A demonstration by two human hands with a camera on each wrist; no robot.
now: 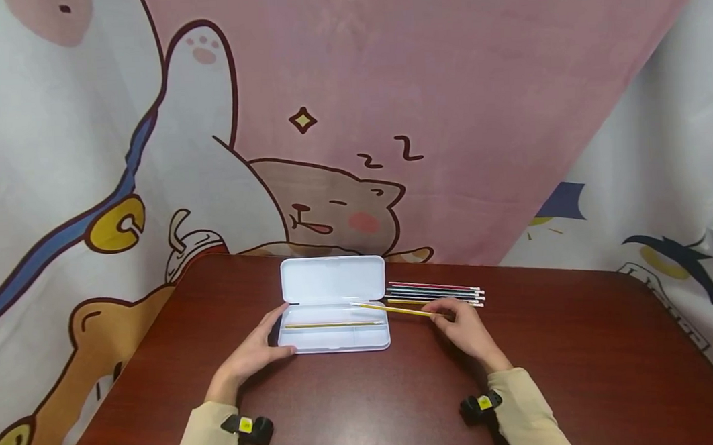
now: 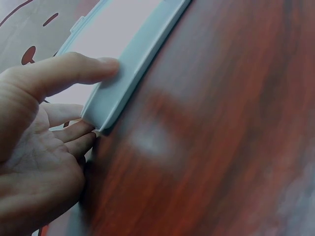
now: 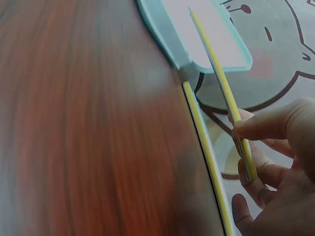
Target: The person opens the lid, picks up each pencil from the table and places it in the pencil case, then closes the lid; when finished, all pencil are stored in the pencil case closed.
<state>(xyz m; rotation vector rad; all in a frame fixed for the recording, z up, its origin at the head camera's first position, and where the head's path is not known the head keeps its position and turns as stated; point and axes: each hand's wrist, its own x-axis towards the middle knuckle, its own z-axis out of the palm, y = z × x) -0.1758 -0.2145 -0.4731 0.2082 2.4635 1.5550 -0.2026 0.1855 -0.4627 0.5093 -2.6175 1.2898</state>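
Yellow pencil slants over the right rim of the white case

The case lies to the left of the right hand, whose thumb and fingers pinch the pencil near its right end. The long axis runs mostly left to right, with the left tip a little farther off, over the far part of the tray. A second pencil lies in there almost straight left to right, so the held one sits askew to it. Over on the left, the left hand clasps the case's end, thumb on the near rim, fingers round the side. The pencil row is just beyond the right hand.

I can't tell whether the held pencil touches the tray. Its pale tip fades into the white, and the hand hides its right end from the head view.
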